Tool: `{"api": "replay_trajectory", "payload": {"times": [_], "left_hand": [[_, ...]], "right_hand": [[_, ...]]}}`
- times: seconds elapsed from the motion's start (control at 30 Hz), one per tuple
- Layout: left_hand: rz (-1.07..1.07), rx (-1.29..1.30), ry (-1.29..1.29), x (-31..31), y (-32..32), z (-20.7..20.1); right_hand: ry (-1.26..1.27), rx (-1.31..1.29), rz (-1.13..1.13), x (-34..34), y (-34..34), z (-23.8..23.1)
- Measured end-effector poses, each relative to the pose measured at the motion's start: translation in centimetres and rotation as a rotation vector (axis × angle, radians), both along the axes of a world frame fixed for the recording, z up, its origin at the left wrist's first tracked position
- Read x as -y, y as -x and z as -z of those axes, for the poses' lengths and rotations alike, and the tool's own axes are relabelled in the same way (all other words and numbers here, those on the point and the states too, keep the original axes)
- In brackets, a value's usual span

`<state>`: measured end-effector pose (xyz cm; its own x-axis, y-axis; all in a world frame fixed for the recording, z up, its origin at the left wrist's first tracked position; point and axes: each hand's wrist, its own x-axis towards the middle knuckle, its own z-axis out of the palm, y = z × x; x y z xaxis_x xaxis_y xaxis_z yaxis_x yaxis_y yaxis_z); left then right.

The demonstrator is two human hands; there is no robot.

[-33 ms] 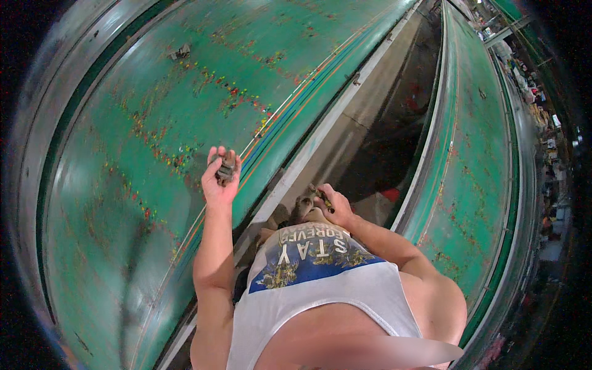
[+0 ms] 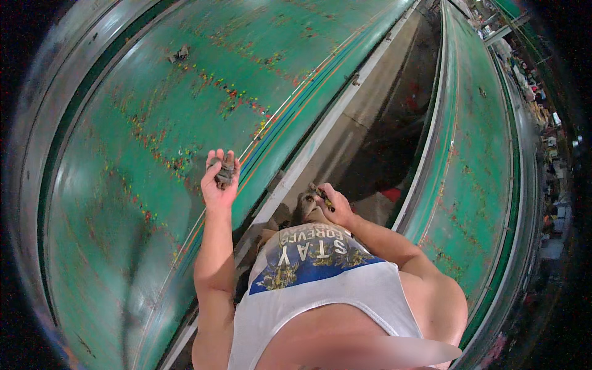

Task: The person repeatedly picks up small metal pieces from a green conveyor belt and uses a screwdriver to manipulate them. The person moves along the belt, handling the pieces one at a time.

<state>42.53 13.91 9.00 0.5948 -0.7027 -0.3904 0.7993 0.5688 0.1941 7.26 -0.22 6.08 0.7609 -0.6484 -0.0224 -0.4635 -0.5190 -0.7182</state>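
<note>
My left hand [image 2: 219, 190] is raised over the near edge of the long green table, palm up. Its fingers curl around a crumpled grey-brown lump [image 2: 224, 174], whose kind I cannot make out. Close to my body, in front of the printed white tank top, my right hand [image 2: 338, 208] grips a slim dark tool [image 2: 325, 198] with yellowish patches. Most of that tool is hidden by the fingers, so its kind does not show.
Rows of red, yellow and green specks cover the green tabletop [image 2: 92, 203], with coloured lines along its edge. A similar grey lump [image 2: 179, 54] lies farther off on it. A walkway [image 2: 351, 117] separates it from a second green table [image 2: 472, 142] at right.
The lump sits slightly differently in my left hand, and the fingers around it have shifted a little. My right hand is almost unmoved.
</note>
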Motion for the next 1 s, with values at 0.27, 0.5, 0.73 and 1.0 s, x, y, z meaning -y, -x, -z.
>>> {"api": "replay_trajectory", "payload": {"times": [0.27,0.5,0.73,1.0], "left_hand": [[-0.051,-0.069,-0.010,4.4,-0.2,2.1],[-0.112,-0.078,-0.164,18.7,3.1,3.0],[0.025,-0.004,-0.186,33.6,8.4,1.7],[0.155,0.310,-0.365,41.2,9.6,0.5]], "right_hand": [[-0.342,0.314,0.345,14.0,-2.1,4.3],[-0.681,0.341,0.366,35.1,-2.7,2.8],[-1.044,0.307,0.360,43.2,-2.5,5.5],[-1.350,0.380,0.358,44.3,-2.1,4.5]]}}
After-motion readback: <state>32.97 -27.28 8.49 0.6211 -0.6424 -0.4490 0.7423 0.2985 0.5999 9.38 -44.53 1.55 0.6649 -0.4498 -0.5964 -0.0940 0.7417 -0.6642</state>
